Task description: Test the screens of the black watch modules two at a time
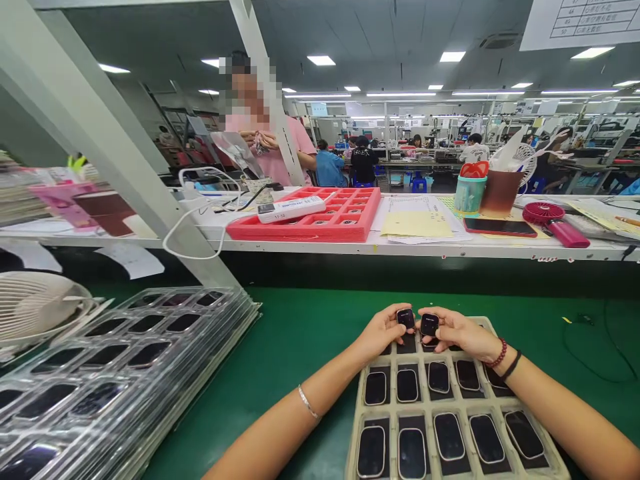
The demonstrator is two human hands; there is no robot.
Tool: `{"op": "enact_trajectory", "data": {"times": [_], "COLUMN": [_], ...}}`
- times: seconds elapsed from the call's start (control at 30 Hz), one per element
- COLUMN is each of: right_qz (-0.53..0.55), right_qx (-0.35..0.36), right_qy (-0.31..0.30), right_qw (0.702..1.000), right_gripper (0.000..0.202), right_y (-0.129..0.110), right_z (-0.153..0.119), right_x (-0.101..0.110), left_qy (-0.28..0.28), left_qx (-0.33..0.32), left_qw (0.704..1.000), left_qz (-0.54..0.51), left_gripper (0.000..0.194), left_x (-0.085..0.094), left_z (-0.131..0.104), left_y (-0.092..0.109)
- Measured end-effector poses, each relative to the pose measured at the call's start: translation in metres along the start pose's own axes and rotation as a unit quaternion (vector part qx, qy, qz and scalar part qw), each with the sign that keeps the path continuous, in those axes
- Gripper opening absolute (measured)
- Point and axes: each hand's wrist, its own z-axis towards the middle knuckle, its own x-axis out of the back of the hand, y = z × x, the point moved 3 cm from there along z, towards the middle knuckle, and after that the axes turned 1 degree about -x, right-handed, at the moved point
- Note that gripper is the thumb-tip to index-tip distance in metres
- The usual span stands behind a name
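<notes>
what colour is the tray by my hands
The tray is pale beige, best seen in the head view.

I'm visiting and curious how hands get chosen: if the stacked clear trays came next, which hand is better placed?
Probably the left hand, nearer the clear trays; the right hand is farther, over the pale tray. Each holds a small dark-screened device, so the left would likely need freeing first.

Left grip [384, 329] and right grip [459, 331] pinch close together.
</notes>
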Motion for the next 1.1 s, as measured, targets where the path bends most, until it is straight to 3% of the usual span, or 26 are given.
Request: {"op": "enact_trajectory", "data": {"times": [0.17, 0.27, 0.33, 0.5, 0.67, 0.77, 0.87, 0.97, 1.1], "right_qz": [-0.051, -0.062, -0.129, -0.339, -0.46, -0.521, -0.572, -0.612, -0.636], "right_qx": [0.03, 0.03, 0.039, 0.115, 0.141, 0.137, 0.129, 0.108, 0.077], "right_qy": [-0.021, -0.032, -0.008, 0.109, 0.16, 0.156, 0.135, 0.129, 0.145], "right_qw": [0.998, 0.997, 0.991, 0.928, 0.862, 0.828, 0.799, 0.772, 0.754], "right_gripper": [0.037, 0.041, 0.034, 0.013, 0.01, 0.008, 0.011, 0.017, 0.002], "right_y": [-0.005, -0.005, -0.005, -0.014, -0.014, -0.011, -0.018, -0.029, -0.034], "right_z": [-0.002, -0.003, -0.002, 0.01, 0.033, 0.035, 0.023, 0.001, -0.023], "right_x": [-0.005, -0.006, -0.005, -0.012, -0.034, -0.038, -0.022, 0.005, 0.029], "left_qy": [-0.013, -0.018, -0.012, 0.057, 0.09, 0.083, 0.078, 0.052, 0.018], "left_qx": [-0.011, -0.032, -0.042, -0.064, -0.06, -0.057, -0.064, -0.078, -0.086], "left_qw": [0.998, 0.996, 0.988, 0.946, 0.867, 0.817, 0.775, 0.756, 0.747], "left_qz": [0.054, 0.082, 0.15, 0.312, 0.486, 0.568, 0.624, 0.648, 0.659], "left_gripper": [0.039, 0.043, 0.039, 0.021, 0.011, 0.013, 0.017, 0.019, 0.021], "left_x": [-0.003, -0.005, -0.004, 0.013, 0.024, 0.016, 0.004, -0.014, -0.043], "left_z": [-0.002, -0.002, -0.002, -0.01, -0.029, -0.037, -0.033, -0.014, 0.012], "left_y": [-0.001, 0.0, 0.002, 0.017, 0.03, 0.033, 0.037, 0.037, 0.03]}}
